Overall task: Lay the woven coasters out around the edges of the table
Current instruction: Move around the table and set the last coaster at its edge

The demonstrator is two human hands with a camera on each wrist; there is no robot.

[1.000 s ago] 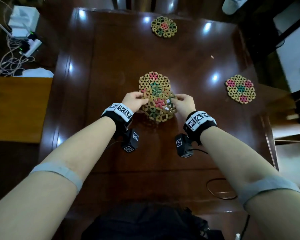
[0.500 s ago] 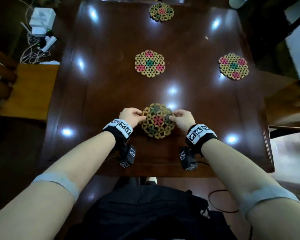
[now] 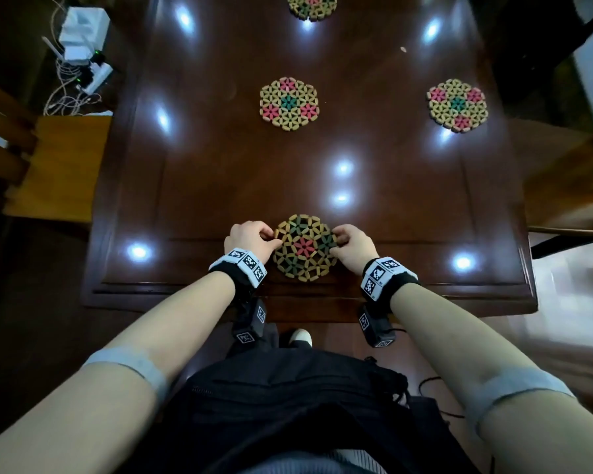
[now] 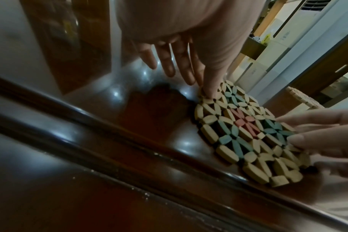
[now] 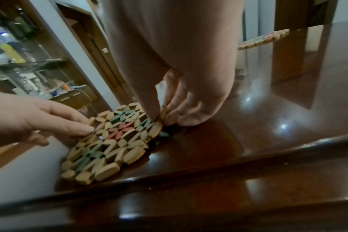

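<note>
Head view: the near coaster [image 3: 304, 247] lies flat at the bench [image 3: 220, 186] front edge, left hand [image 3: 250, 238] and right hand [image 3: 353, 243] pinching its opposite rims (three other coasters [image 3: 289, 103] lie farther back). Left wrist view: fingertip [image 4: 210, 92] presses the rim. Right wrist view: thumb [image 5: 152, 109] and fingers clamp the edge.

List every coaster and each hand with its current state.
Near coaster: flat at near table edge, held on both sides.
Centre coaster: flat, untouched.
Right coaster: flat near right edge.
Far coaster: flat at far edge.
Left hand: pinches near coaster.
Right hand: pinches near coaster.
</note>
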